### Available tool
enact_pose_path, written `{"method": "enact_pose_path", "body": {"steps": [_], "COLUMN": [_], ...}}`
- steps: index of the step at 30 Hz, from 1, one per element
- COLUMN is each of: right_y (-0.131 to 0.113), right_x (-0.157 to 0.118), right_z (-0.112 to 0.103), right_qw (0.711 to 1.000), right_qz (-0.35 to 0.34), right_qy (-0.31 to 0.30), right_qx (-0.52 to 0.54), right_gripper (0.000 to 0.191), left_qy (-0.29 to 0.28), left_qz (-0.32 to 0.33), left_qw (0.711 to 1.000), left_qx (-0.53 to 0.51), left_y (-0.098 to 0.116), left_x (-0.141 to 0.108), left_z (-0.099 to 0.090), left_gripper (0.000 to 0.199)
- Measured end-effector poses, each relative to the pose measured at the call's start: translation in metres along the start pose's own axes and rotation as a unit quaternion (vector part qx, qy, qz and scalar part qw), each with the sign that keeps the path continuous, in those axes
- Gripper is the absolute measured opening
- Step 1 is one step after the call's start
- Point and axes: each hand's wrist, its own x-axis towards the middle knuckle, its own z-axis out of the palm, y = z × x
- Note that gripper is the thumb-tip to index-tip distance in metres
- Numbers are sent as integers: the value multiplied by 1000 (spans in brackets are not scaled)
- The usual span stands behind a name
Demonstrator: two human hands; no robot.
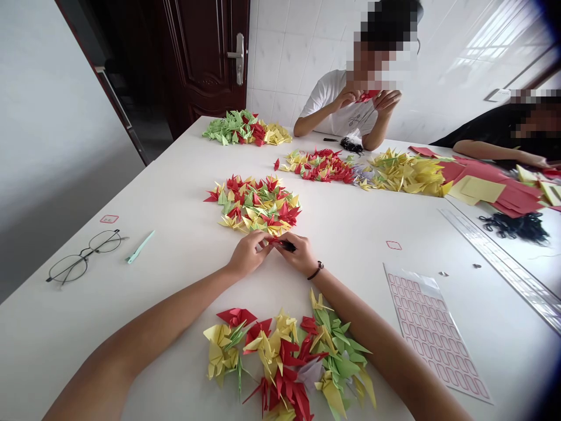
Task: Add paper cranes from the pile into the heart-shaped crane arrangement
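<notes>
Both hands meet over the middle of the table. My left hand (249, 252) is closed, its thumb and fingertips pinching a small red folded paper piece (274, 240), apparently a paper crane. From the other side my right hand (300, 254), with a dark band at the wrist, grips a small black object (288, 245) close against the red paper; its kind is mostly hidden by the fingers. Just beyond the fingers lies a ring-shaped pile of red, yellow and green paper cranes (256, 202). Another mixed heap of cranes (284, 356) spreads between my forearms.
Eyeglasses (83, 257) and a mint-coloured tool (140, 248) lie left. To the right are a label sheet (433, 327), a clear ruler (504, 266) and black strings (517, 227). A co-worker (346, 105) handles red paper behind further crane piles (403, 172); another person sits far right.
</notes>
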Motion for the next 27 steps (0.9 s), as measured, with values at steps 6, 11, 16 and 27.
{"method": "enact_pose_path", "body": {"steps": [6,11,16,27], "right_y": [-1,-1,-2,-1], "right_x": [0,0,0,1], "right_z": [-1,0,1,2], "right_qw": [1000,1000,999,998], "right_qz": [4,4,19,48], "right_qy": [-23,-24,-33,-34], "right_qx": [8,6,-23,-31], "right_gripper": [7,14,23,30], "left_qy": [-11,11,33,34], "left_qz": [21,-28,-151,-160], "left_qw": [1000,997,971,951], "left_qx": [-5,-69,-181,-262], "left_y": [-3,-5,-6,-2], "left_x": [-1,2,7,9], "left_z": [1,0,-5,-9], "left_gripper": [20,19,25,20]}}
